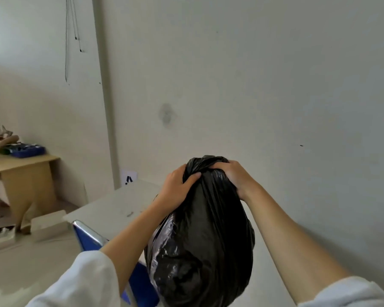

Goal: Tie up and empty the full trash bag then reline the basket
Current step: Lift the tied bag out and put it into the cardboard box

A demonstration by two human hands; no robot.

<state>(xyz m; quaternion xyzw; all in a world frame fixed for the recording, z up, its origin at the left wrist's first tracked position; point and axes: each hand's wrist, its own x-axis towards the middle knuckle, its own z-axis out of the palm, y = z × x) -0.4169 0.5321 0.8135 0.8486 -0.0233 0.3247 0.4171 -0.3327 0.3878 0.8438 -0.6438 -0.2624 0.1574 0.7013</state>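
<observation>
Nearest, the black trash bag [204, 240] bulges full in front of the person, its contents hidden by opaque plastic. Both hands curl tight round its gathered neck, the left hand [180, 187] on one side and the right hand [233, 176] on the other, most likely bunching the mouth shut for a knot so nothing spills. Just behind stand a blue, metal-edged object [89, 237] I cannot identify and a pale table [111, 207], with no basket showing, and farthest, at left, a wooden desk [24, 165] carries a blue tray [28, 150] of small items too blurred to name.
</observation>
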